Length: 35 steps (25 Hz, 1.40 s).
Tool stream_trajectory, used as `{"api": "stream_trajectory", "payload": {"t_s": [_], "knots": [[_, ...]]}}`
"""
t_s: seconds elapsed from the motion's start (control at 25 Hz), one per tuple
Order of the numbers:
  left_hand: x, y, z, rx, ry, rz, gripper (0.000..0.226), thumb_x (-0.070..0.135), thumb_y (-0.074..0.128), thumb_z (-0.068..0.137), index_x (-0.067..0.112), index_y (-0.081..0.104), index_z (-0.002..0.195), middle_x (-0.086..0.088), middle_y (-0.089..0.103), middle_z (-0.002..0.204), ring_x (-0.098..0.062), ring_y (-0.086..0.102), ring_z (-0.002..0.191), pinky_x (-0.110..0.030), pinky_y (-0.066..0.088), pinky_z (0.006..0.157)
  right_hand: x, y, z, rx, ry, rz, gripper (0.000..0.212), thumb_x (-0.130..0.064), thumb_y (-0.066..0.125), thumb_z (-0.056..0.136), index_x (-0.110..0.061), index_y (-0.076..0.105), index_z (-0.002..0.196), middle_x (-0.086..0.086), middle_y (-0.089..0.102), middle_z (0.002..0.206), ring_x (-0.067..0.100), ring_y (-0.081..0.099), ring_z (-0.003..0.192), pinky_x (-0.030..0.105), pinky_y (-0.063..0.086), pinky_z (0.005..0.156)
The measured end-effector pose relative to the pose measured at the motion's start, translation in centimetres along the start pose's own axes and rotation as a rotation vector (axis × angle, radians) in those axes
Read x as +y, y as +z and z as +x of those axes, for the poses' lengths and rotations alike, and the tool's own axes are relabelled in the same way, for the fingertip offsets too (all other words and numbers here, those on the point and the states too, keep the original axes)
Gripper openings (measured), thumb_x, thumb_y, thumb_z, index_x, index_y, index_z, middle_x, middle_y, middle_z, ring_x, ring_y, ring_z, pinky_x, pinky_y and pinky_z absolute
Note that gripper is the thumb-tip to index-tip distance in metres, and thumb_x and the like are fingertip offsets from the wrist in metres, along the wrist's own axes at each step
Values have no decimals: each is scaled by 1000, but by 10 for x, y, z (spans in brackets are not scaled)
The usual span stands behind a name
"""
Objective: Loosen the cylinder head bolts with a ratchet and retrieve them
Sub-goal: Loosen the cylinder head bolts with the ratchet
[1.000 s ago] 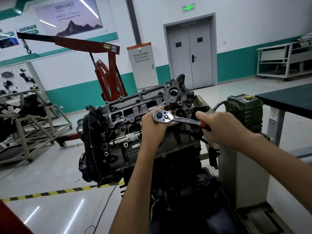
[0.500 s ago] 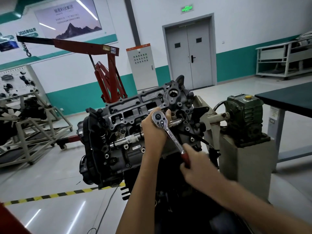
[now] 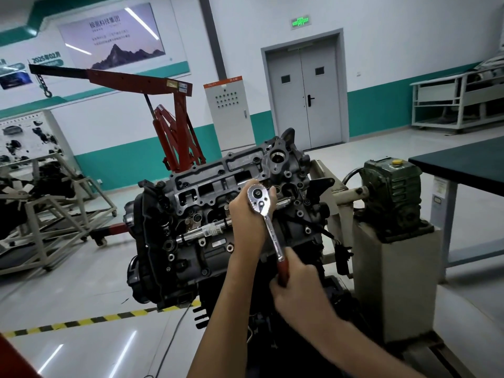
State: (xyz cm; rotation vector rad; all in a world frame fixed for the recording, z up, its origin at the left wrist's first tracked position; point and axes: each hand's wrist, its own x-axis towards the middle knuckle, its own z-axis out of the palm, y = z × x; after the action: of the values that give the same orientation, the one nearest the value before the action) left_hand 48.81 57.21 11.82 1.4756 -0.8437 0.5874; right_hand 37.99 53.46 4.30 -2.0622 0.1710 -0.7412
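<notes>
The engine [image 3: 218, 227] sits on its stand in the middle of a workshop floor, its open top face tilted toward the viewer. At three o'clock from it a green gearbox [image 3: 392, 197] sits on a pale pedestal [image 3: 395, 282], joined to the engine by a thick shaft. Past that, further toward three o'clock, is the dark top of a bench [image 3: 469, 162]. At eleven o'clock a red hoist [image 3: 174, 132] stands behind the engine, its boom reaching out to ten o'clock with a hook on a chain. A grey double door [image 3: 304, 91] is at one o'clock and a pale cabinet [image 3: 229, 113] at twelve. At nine o'clock a white frame [image 3: 54, 214] carries another dark machine. Yellow and black tape [image 3: 95, 320] runs across the floor at seven o'clock, and a thin cable [image 3: 169, 347] trails over it.

The ratchet [image 3: 268, 222] is on the right half of the engine's top face, its round head up and its handle pointing to five o'clock. The left hand [image 3: 249, 216] comes up from six o'clock, fingers curled round the back of the head and holding it against the engine. The right hand [image 3: 297, 282] is lower, closed tightly round the red grip at the handle's end, forearm reaching in from five o'clock. Several bolts [image 3: 299, 213] show in the face around the ratchet; the one under the head is hidden by the tool and the left hand.
</notes>
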Motion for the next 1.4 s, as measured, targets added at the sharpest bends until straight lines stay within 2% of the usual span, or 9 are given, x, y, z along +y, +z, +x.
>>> {"api": "stream_trajectory", "payload": {"t_s": [0.12, 0.28, 0.4, 0.48, 0.64, 0.76, 1.04, 1.12, 1.4], "knots": [[-1, -2, 2, -1, -66, -23, 46, 2, 65, 88, 24, 36, 60, 13, 34, 55, -5, 29, 56, -29, 33, 57, -2, 1, -1, -33, -19, -30, 21, -11, 54, 77, -18, 48, 96, -1, 50, 62, 10, 45, 48, 22, 40, 50], [-1, -9, 7, -112, -37, 45, 43, 2, 65, 84, 19, 35, 58, 8, 36, 55, -7, 30, 55, -26, 29, 54, 6, -100, 55, -225, -277, -565, 23, -8, 56, 82, -24, 41, 88, -1, 56, 65, 12, 55, 52, 21, 45, 50], [-1, -12, 7, -138, -22, 0, 31, 8, 60, 75, 17, 38, 56, 5, 38, 54, -9, 30, 55, -27, 27, 53, -6, -136, 90, -173, -431, -857, 26, -13, 55, 83, -29, 34, 83, -6, 52, 61, 13, 54, 54, 28, 50, 56], [-3, -11, 5, -114, -32, -1, 30, 4, 63, 77, 11, 40, 57, 3, 40, 55, -9, 32, 55, -28, 30, 54, 2, -121, 78, -141, -384, -769, 18, -13, 56, 81, -22, 42, 88, -2, 57, 66, 15, 55, 56, 28, 50, 58], [-1, -3, 1, -76, -13, 25, 38, 1, 68, 85, 24, 44, 67, 14, 43, 58, 0, 40, 54, -13, 35, 57, 4, -32, 11, -4, -73, -140, 22, -6, 60, 76, -22, 46, 81, -6, 48, 56, 4, 52, 47, 5, 31, 43], [0, -3, 1, -63, 0, 3, 40, 4, 65, 89, 21, 37, 65, 12, 34, 58, -6, 30, 56, -25, 34, 57, -11, 13, -8, 22, 4, 96, 26, -4, 59, 75, -23, 44, 84, -8, 45, 53, 2, 50, 42, 5, 30, 41], [0, -16, 12, -197, -49, 57, 35, -5, 62, 81, 3, 39, 56, -1, 39, 54, -14, 32, 56, -30, 28, 54, -5, -126, 73, -127, -390, -816, 17, -12, 58, 82, -18, 48, 95, -7, 49, 61, 12, 48, 50, 23, 41, 49], [-1, -18, 11, -185, -72, 14, 35, -7, 61, 81, 6, 39, 56, 0, 38, 54, -12, 31, 55, -27, 27, 52, -11, -132, 86, -92, -444, -890, 17, -13, 57, 81, -19, 46, 93, -6, 47, 62, 17, 46, 53, 28, 40, 53], [3, -4, -2, -27, -35, 1, 39, 3, 67, 88, 25, 41, 68, 13, 39, 58, -2, 36, 54, -16, 35, 59, -3, -10, 2, -14, -46, -37, 25, -5, 57, 77, -25, 42, 78, -6, 45, 54, 6, 44, 40, 11, 32, 41]]}}
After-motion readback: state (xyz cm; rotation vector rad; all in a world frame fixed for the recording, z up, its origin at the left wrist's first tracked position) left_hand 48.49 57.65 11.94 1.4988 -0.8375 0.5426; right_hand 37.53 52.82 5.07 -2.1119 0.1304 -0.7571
